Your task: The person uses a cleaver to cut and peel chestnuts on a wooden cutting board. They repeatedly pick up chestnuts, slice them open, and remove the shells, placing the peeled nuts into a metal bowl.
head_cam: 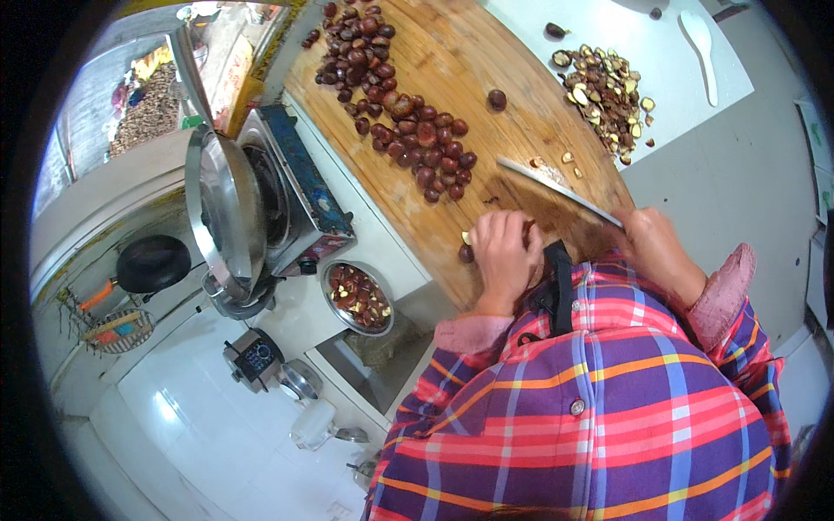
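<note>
My right hand (655, 244) is closed around the handle of a knife (560, 189), whose blade lies low over the wooden cutting board (443, 39), pointing up and left. Near the board's lower edge, my left hand (505, 251) has its fingers curled round what seems to be a brown chestnut, mostly hidden. A chestnut (466, 253) and a pale piece sit beside its fingers. Whole chestnuts (427, 140) spread in a long heap on the board, with a single chestnut (497, 99) apart from them. Small cut bits (567, 157) lie beyond the blade.
A pile of cut chestnut pieces and shells (606, 98) and a white spoon (702, 55) are on the white surface at right. To the left stand a gas stove (306, 189) with a metal pan (221, 208) and a metal bowl (360, 297) of cut chestnuts.
</note>
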Demonstrator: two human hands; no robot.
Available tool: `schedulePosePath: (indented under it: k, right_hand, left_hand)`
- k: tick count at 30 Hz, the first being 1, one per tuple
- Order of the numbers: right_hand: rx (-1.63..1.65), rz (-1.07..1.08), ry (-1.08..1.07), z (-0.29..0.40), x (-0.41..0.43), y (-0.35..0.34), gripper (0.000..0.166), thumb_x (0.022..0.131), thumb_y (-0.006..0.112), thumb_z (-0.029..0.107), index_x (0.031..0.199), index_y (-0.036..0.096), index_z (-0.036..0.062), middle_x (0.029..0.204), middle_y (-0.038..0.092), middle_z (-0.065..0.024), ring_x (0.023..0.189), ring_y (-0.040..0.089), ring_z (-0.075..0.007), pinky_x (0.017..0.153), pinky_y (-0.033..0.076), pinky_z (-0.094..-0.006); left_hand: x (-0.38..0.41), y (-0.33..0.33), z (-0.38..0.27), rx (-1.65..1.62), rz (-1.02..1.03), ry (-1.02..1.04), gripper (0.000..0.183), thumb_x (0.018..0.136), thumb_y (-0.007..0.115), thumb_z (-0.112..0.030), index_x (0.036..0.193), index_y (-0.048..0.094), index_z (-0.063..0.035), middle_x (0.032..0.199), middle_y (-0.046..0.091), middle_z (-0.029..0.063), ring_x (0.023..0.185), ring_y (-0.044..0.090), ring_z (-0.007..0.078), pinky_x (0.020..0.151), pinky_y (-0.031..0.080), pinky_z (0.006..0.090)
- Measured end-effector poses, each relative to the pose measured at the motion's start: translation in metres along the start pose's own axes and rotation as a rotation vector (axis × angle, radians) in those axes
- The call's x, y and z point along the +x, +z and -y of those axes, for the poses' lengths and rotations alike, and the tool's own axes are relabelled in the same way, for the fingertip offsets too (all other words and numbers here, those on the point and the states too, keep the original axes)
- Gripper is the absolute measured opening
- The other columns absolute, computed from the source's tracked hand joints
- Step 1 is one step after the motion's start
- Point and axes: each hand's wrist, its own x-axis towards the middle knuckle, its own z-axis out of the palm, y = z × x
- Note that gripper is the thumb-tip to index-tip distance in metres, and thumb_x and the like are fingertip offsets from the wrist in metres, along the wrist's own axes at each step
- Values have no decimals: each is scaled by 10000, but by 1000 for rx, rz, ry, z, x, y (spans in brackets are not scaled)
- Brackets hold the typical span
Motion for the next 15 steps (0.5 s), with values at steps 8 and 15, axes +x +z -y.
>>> schedulePosePath:
  k: [8, 15]
  right_hand:
    - [82, -105, 78, -28, 2, -13, 173, 850, 663, 134, 854, 675, -38, 724, 596, -282, 687, 596, -474, 626, 483, -505]
    - [60, -166, 159, -28, -5, -24, 180, 881, 647, 127, 817, 640, -41, 700, 564, -285, 668, 578, -478, 590, 447, -511]
  left_hand:
    - [-12, -32, 33, 90, -79, -34, 270, 790, 755, -149, 1028, 650, -78, 1009, 611, 117, 997, 562, 310, 878, 426, 435]
    - [121, 3, 23, -47, -235, 125, 296, 852, 675, -13, 1145, 630, -9, 1073, 605, 178, 1011, 580, 361, 880, 478, 422]
